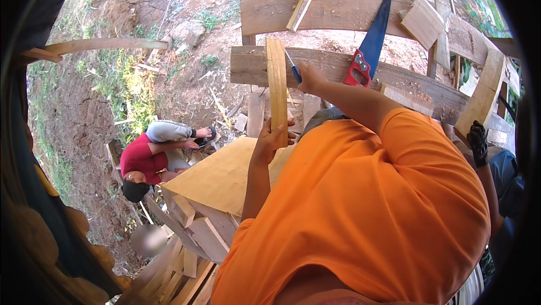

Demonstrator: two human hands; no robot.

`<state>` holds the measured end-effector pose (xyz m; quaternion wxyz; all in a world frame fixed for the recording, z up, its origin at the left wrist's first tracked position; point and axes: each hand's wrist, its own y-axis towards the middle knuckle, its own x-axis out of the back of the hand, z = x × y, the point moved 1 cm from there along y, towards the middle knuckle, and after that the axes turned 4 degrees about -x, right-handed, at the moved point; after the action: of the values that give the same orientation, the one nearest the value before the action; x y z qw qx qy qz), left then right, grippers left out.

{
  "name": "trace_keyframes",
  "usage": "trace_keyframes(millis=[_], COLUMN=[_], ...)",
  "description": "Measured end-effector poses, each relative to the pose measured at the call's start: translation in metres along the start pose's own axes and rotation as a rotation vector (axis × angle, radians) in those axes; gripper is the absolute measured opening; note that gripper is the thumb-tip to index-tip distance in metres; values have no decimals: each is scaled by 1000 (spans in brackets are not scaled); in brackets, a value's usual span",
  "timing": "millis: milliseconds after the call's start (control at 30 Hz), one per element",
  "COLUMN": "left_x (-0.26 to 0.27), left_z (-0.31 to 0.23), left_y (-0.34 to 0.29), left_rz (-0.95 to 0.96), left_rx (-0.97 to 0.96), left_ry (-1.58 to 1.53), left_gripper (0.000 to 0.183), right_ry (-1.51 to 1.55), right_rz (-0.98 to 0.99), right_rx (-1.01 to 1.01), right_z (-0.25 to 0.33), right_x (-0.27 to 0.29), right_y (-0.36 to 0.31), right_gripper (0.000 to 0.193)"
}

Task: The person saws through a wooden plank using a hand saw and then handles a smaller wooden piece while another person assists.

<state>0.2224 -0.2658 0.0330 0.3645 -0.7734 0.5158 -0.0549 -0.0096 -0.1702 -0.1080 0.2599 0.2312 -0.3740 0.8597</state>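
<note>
A long, narrow wooden board (276, 79) leans with its far end over the workbench plank (248, 65). My left hand (271, 139) grips its near end, fingers wrapped round the edge. In my right hand (311, 77) is a thin tool with a blue handle (296, 73); its slim pale shaft points at the board's right edge near the far end. Whether it is a screwdriver or another pointed tool I cannot make out. Just right of that hand, a handsaw (372, 46) with a red handle and dark blue blade lies across the planks.
A short wooden strip (300, 9) and a square wood block (422, 21) rest on the far plank. A wooden panel (211, 172) stands left of me, above stacked offcuts (180, 265). One person in red (141, 158) sits low at left; a gloved hand (478, 143) holds wood at right.
</note>
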Motion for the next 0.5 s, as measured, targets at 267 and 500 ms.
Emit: trace_keyframes(millis=[267,500], left_x=[46,45], left_z=[-6,-25], left_y=[14,40], left_rz=[95,139], left_rx=[129,166], left_ry=[-239,-59], left_gripper=[45,46], right_ry=[-106,-33], right_rz=[-130,-51], right_rx=[201,146], right_z=[-7,-30], right_x=[7,11], right_y=[-27,0], right_gripper=[43,41])
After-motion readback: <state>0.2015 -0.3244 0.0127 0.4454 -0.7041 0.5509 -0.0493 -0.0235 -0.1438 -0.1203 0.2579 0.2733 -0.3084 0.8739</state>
